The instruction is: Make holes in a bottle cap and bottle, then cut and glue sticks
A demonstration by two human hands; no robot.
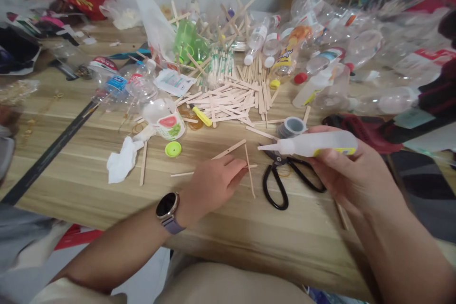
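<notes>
My right hand [351,171] is wrapped round a white squeeze glue bottle [306,144], held level with its thin nozzle pointing left. Beneath the nozzle, black-handled scissors [276,185] lie on the table. My left hand [210,183], with a watch on the wrist, pinches a wooden craft stick [252,166]. Another craft stick [250,178] crosses that one at the fingertips; whether the two are joined I cannot tell. Just beyond the left hand lies a craft stick with a small dark hole [230,149]. My left fingers partly hide these sticks.
A heap of craft sticks [228,102] covers the table's middle, with a yellow-handled tool [201,115] at its edge. Plastic bottles [320,59] crowd the back right. A printed cup [170,124], a green lid [173,149], a tissue [123,160] and a tape roll [294,126] stand nearby.
</notes>
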